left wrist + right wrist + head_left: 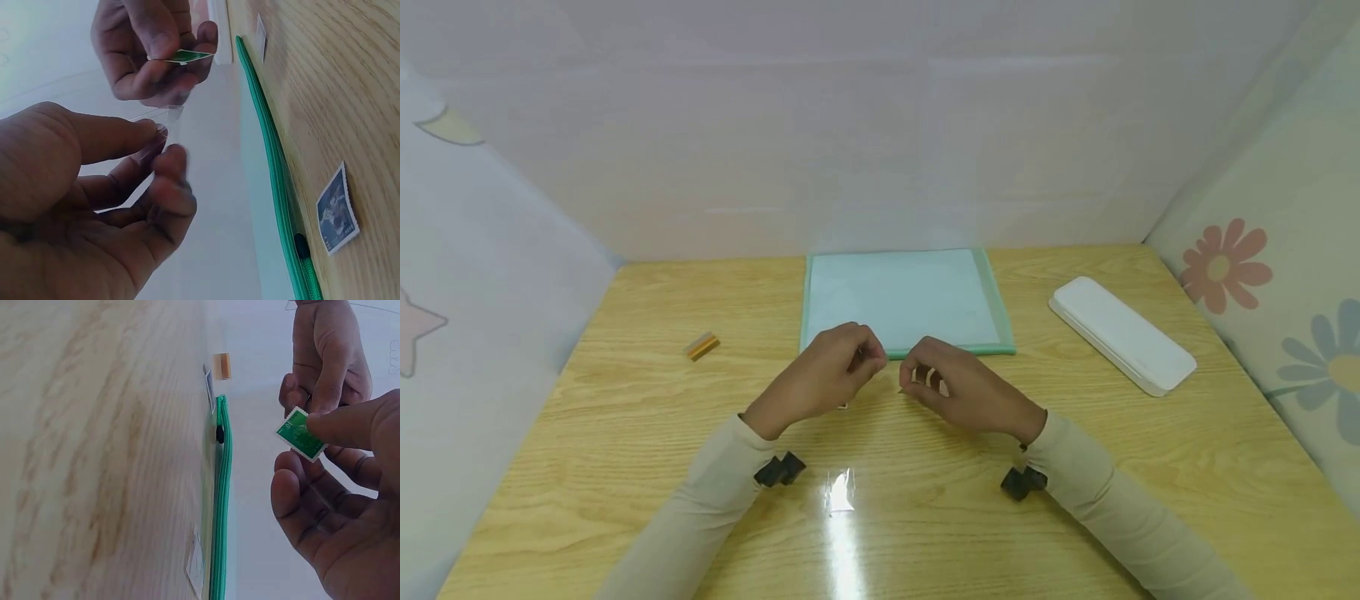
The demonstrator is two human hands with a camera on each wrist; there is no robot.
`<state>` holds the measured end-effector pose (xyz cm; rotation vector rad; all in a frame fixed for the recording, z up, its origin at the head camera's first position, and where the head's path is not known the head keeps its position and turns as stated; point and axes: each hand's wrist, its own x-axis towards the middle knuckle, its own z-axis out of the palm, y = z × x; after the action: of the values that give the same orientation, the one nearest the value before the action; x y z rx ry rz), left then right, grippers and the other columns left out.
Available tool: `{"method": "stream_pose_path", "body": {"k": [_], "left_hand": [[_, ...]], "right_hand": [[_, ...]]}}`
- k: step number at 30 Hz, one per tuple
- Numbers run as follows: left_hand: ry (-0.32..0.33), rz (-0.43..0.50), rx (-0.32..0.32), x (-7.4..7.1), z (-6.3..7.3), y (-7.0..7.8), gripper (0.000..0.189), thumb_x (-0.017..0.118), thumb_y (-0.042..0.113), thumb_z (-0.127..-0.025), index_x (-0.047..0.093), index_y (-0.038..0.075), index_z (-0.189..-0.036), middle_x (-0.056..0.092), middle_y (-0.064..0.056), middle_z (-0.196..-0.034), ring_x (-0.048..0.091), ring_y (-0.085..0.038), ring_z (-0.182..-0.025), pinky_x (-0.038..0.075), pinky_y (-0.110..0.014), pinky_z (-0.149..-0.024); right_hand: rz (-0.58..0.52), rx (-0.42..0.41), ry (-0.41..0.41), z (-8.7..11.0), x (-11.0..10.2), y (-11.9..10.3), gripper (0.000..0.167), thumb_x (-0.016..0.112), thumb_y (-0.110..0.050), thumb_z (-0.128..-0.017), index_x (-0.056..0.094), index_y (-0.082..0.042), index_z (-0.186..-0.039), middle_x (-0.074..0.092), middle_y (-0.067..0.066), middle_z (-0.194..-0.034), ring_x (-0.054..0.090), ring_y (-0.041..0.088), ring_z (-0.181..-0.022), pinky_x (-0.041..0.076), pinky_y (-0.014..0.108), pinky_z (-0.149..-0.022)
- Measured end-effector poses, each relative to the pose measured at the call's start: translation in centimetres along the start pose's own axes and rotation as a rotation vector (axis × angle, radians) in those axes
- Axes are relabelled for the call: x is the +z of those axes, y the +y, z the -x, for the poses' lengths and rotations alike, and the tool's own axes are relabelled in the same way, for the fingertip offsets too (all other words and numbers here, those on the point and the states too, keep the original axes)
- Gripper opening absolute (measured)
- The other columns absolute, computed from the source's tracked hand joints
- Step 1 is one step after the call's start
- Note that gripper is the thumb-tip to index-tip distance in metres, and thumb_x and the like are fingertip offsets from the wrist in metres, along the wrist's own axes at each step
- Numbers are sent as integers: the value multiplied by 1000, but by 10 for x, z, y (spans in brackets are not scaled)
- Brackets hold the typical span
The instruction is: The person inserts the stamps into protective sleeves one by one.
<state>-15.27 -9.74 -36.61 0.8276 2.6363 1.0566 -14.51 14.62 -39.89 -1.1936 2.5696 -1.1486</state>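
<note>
My right hand (962, 385) pinches a small green postage stamp (301, 434) with a white perforated border between thumb and fingers. Facing it, my left hand (827, 373) pinches a small piece of clear film (175, 112) at its fingertips; its full shape is hard to make out. Both hands hover close together over the table, just in front of a green-edged zip pouch (996, 304). Below my left hand lies a dark blue stamp (337, 212) with a white border. Another pale stamp (195, 565) lies on the wood below the right hand.
A long white case (1123, 333) lies at the right on the wooden table (625, 450). To the left is a small striped orange-brown block (702, 346). Pale cloth walls (865, 150) stand behind and at both sides.
</note>
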Motion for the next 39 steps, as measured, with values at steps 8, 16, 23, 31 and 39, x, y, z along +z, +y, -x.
{"method": "stream_pose_path", "body": {"k": [8,16,23,31,39], "left_hand": [[26,106,52,7,-2,2,4,59,14,-104,57,12,-106,71,-6,-93,70,-20,-77,56,-28,-62],[115,153,66,10,-2,5,5,63,18,-101,60,16,-104,70,0,-83,68,-18,-65,54,-29,-53],[152,175,44,9,-2,5,7,67,17,-99,61,15,-101,67,3,-78,67,-20,-66,53,-30,-46],[186,28,139,16,-1,13,8,68,14,-98,61,13,-101,65,6,-87,62,-4,-73,54,-23,-63],[194,-14,148,21,0,18,8,68,12,-98,60,11,-99,62,7,-85,61,-4,-69,53,-21,-59]], "right_hand": [[-54,-95,61,-3,2,-5,8,65,-15,-100,60,-18,-105,58,-11,-104,58,8,-92,55,28,-79],[-86,-111,86,-2,-2,-8,7,64,-15,-101,60,-18,-107,63,-7,-103,62,8,-87,55,28,-76],[-214,-70,207,0,-14,-17,15,65,2,-96,61,-8,-107,65,4,-99,65,19,-77,55,32,-69],[-355,-22,363,-1,-23,-43,14,63,8,-96,57,3,-108,64,15,-91,64,25,-72,55,30,-63],[-364,-16,362,-1,-22,-46,13,61,10,-96,57,4,-106,63,9,-89,64,20,-71,54,30,-61]]}}
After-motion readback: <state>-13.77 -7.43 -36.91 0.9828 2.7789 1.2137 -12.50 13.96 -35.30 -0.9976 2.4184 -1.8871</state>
